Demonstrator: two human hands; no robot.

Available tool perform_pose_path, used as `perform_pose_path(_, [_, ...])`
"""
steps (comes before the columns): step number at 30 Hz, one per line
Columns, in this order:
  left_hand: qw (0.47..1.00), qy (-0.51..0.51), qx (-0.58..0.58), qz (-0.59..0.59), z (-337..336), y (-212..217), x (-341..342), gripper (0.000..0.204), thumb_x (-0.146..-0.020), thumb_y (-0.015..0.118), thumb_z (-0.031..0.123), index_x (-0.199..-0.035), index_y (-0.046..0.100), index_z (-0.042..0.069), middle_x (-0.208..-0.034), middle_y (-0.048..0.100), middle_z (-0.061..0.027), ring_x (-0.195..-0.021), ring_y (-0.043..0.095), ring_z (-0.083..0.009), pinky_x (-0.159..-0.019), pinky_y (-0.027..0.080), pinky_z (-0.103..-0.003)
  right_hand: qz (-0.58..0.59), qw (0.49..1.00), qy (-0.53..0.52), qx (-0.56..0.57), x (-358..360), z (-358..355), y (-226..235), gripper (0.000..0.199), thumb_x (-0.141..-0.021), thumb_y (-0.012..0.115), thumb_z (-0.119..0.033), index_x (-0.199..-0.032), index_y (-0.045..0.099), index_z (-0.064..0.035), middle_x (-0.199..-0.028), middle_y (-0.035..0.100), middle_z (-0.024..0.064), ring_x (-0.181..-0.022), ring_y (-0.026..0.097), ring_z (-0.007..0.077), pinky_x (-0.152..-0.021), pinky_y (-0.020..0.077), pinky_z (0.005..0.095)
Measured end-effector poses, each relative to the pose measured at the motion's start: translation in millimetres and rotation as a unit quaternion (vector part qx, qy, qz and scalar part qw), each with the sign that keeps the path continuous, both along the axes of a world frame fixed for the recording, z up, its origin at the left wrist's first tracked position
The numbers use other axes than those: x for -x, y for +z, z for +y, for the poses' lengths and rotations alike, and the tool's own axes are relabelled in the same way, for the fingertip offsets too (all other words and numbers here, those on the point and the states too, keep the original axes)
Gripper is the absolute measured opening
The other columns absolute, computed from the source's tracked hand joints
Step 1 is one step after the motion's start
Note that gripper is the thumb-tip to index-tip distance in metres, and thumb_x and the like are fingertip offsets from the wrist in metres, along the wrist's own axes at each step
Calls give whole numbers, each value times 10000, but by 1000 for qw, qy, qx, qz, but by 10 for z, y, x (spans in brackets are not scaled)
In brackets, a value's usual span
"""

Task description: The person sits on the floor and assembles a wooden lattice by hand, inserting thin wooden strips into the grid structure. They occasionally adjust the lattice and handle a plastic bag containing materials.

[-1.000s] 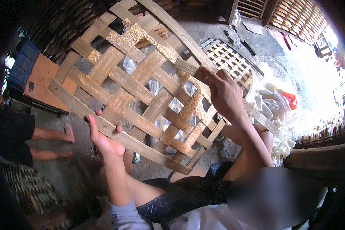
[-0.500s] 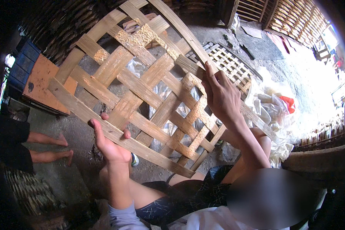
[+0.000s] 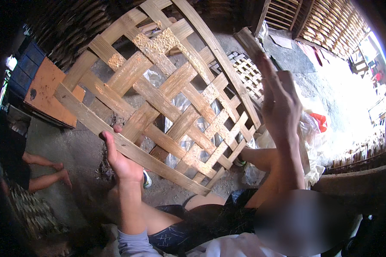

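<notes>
Your left hand (image 3: 122, 160) is clamped on the lower edge strip of the woven bamboo lattice panel (image 3: 167, 103), thumb on the near face and fingers wrapped behind the strip. Your right hand (image 3: 281, 109) is open, fingers stretched upward and together, standing at the panel's right rim; whether the palm actually touches the rim strip you cannot tell from this angle, and it grips nothing. The two hands are well apart, one at the lower left edge, the other at the right side.

The panel is held up and tilted in front of you, above your knees, its flat strips crossing in an open diagonal weave with diamond gaps. Some strips carry a rough, pale crust (image 3: 161, 43), most thickly near the top. Through the gaps you see crumpled clear plastic sheet (image 3: 180, 128) on the ground behind it.

Beyond the panel, a second, smaller lattice piece (image 3: 248, 73) lies flat on the concrete floor (image 3: 296, 81). To your right sits a heap of white plastic bags (image 3: 313, 145) with a red item (image 3: 319, 122) among them. To your left an orange board (image 3: 45, 92) lies beside a dark blue crate (image 3: 30, 64). Another person's bare feet (image 3: 60, 173) rest on the floor at the lower left. More stacked woven panels (image 3: 326, 25) lean at the upper right.
</notes>
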State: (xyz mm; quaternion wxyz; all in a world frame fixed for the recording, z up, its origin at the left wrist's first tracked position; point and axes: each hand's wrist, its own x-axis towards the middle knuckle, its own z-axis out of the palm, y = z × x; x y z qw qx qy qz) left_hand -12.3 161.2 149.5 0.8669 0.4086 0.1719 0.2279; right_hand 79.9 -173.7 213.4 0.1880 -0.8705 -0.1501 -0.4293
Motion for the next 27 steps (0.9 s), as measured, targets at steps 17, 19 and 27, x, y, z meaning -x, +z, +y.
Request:
perform_pose_path(17, [999, -20, -22, -23, -127, -69, 5, 663, -1070, 437, 649, -1592, 375, 245, -1522, 494, -150, -1235, 594, -320, -862, 584, -453, 184, 980, 60, 41, 75, 272, -600, 657, -944, 618, -39, -1558, 542, -258, -1040, 627, 109, -830, 697, 254, -627, 552, 388])
perform_pose_path(19, [1000, -24, -10, -7, -153, 12, 31, 646, -1068, 444, 652, -1577, 397, 257, -1484, 532, -137, -1194, 618, -300, -834, 584, -419, 162, 984, 69, 23, 53, 366, -439, 694, -939, 622, -50, -1583, 503, -280, -1030, 608, 118, -816, 684, 276, -639, 542, 420])
perform_pose_path(27, [998, -38, -35, -37, 38, -108, 37, 609, -1062, 482, 639, -1484, 452, 200, -1473, 533, -145, -1294, 579, -309, -966, 565, -480, 179, 980, 50, 67, 124, 248, -522, 654, -963, 598, -48, -1569, 527, -282, -1020, 608, 108, -775, 652, 249, -618, 522, 403])
